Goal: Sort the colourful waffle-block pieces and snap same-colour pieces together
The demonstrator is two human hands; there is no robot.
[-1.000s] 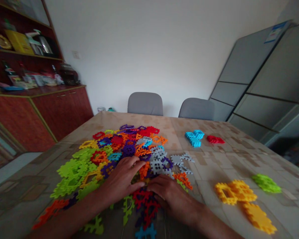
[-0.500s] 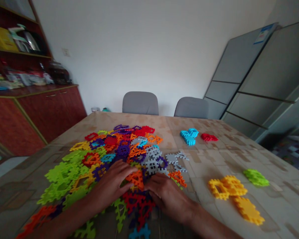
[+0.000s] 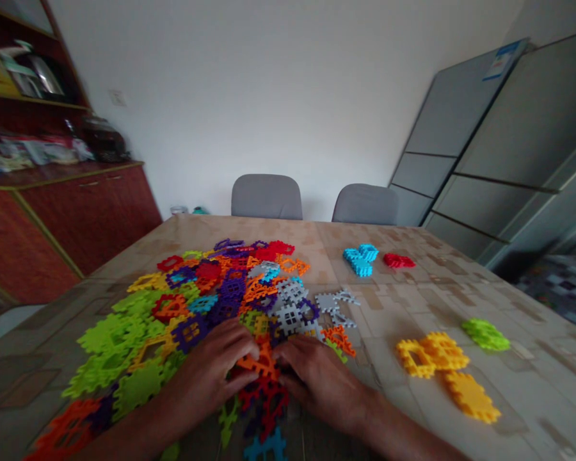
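Observation:
A big heap of flat, toothed plastic pieces (image 3: 206, 294) in lime, orange, purple, red and grey covers the near left of the table (image 3: 403, 301). My left hand (image 3: 211, 368) and my right hand (image 3: 319, 381) meet at the heap's near edge. Between their fingertips sits an orange triangular piece (image 3: 260, 363), pinched from both sides. Red pieces (image 3: 269, 394) lie just under it. Grey pieces (image 3: 295, 314) lie right beyond my right hand.
Small separate groups lie to the right: blue (image 3: 360, 259), red (image 3: 397, 260), lime (image 3: 484, 334) and yellow (image 3: 436, 355). Two grey chairs (image 3: 266, 195) stand at the far edge. A wooden sideboard (image 3: 77, 218) is at left, a grey cabinet (image 3: 509, 160) at right.
The orange triangular piece has come out of the heap toward me. My left hand drew back with it and my right hand's fingers closed onto its other side. The view shifted slightly left.

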